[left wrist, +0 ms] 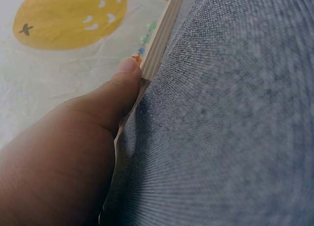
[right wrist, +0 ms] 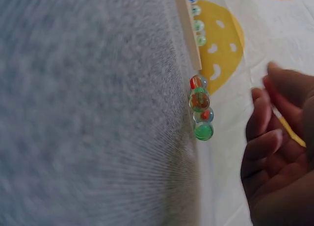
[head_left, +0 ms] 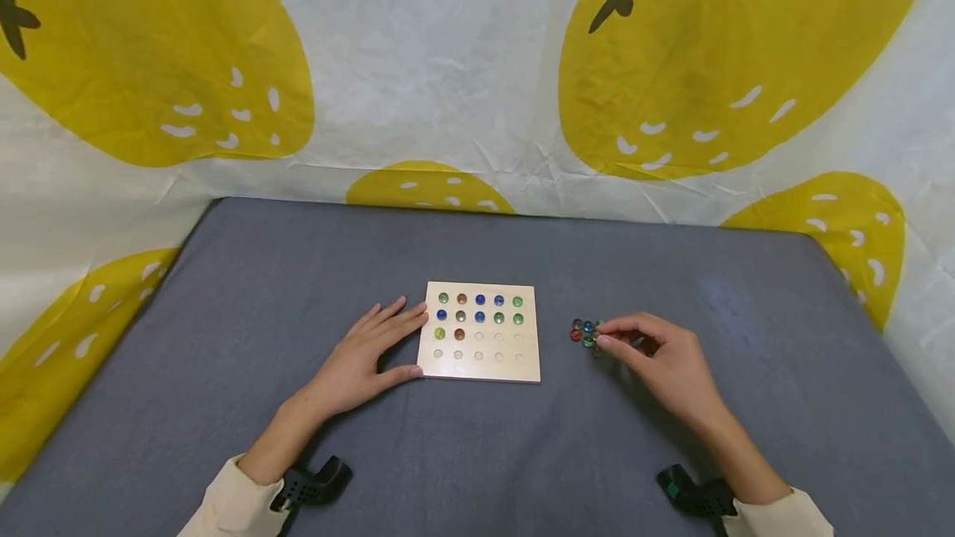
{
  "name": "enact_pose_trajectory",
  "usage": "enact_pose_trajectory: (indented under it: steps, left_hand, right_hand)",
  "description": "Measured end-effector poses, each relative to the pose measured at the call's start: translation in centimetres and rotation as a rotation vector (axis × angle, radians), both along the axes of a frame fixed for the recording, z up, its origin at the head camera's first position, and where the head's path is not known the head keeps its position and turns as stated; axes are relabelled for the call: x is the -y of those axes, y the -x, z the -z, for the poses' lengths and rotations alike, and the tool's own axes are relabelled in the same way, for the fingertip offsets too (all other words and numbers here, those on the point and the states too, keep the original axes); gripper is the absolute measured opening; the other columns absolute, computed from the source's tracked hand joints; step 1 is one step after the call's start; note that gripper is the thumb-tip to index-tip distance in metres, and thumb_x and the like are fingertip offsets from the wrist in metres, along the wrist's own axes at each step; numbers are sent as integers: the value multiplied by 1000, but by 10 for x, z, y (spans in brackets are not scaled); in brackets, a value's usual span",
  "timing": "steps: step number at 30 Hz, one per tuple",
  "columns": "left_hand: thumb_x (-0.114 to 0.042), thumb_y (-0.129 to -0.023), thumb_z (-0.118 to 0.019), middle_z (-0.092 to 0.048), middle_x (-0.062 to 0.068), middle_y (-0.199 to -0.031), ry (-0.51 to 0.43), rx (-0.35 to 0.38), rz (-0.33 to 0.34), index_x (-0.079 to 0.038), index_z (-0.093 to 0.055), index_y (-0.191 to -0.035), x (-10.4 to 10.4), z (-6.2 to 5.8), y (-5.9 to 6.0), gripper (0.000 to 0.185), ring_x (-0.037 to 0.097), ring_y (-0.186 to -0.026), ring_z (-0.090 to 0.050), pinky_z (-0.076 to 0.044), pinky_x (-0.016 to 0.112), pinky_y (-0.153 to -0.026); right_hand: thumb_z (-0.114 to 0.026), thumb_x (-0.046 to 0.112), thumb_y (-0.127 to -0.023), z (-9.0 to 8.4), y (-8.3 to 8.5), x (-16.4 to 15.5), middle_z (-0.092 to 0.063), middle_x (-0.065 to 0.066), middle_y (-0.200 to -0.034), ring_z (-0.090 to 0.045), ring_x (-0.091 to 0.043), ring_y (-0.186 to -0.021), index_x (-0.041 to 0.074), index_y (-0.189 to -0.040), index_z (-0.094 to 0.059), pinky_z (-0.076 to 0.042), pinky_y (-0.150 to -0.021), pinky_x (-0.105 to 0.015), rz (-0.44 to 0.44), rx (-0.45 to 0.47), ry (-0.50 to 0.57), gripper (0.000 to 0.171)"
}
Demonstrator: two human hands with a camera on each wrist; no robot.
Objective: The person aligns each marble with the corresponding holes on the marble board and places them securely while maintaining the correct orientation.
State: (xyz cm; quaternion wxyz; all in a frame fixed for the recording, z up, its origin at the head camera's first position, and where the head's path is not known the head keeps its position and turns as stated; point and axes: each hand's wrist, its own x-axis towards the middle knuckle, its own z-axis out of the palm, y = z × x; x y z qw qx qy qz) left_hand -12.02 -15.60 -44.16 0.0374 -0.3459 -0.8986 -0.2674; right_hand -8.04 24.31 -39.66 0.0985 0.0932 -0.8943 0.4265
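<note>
I see a pale wooden peg board [head_left: 481,367] lying flat on grey woven cloth [head_left: 477,454]; twelve glossy glass marbles fill its upper dimples, lower ones bare. My left hand [head_left: 363,355] rests flat-fingered against its left edge. My right hand [head_left: 656,355], fingers loosely curled, touches the loose marble cluster [head_left: 585,332] lying right of the board.

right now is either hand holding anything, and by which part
The left hand steadies the square wooden peg board by its left edge. The right hand touches the cluster of coloured glass marbles; a grip cannot be told.
</note>
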Motion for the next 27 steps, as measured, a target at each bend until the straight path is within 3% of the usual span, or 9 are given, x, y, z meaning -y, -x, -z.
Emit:
enact_pose_trajectory:
  steps: [4,10,16,21,27]
  left_hand:
    - [-44,-88,-67,-36,-1,-151,1,7,-3,-15,-40,-148,1,1,-1,71,29,-141,-24,-13,49,-115]
    - [-45,-88,-67,-35,-2,-151,7,3,-4,-16,-39,-148,1,0,0,72,27,-142,-23,-13,49,-115]
    - [-45,-88,-66,-36,-1,-152,11,3,3,-16,-39,-148,0,-1,2,72,28,-142,-23,-13,49,-115]
    - [-44,-88,-66,-35,-1,-152,11,11,3,-15,-39,-148,1,-1,2,72,28,-142,-23,-13,48,-115]
    - [-43,-88,-67,-34,-1,-152,4,13,1,-16,-39,-148,2,0,1,71,27,-142,-22,-12,48,-115]
  right_hand:
    - [-75,14,-85,7,1,-5,-69,2,-90,-57,-13,-65,15,-97,-74,-47,-53,-22,-8,21,2,12]
    - [-75,-2,-80,-3,-6,6,-68,-8,-81,-54,-16,-57,2,-92,-73,-44,-48,-22,-13,-28,40,13]
    - [-79,0,-76,31,2,-5,-66,0,-79,-49,-12,-54,11,-91,-75,-39,-46,-20,-8,-119,73,19]
    - [-81,9,-76,37,2,-5,-64,6,-78,-49,-10,-56,18,-90,-75,-38,-48,-18,27,-146,23,18]
    - [-82,11,-76,38,3,-4,-61,10,-76,-48,-9,-56,19,-89,-75,-38,-48,-18,58,-146,-19,17]
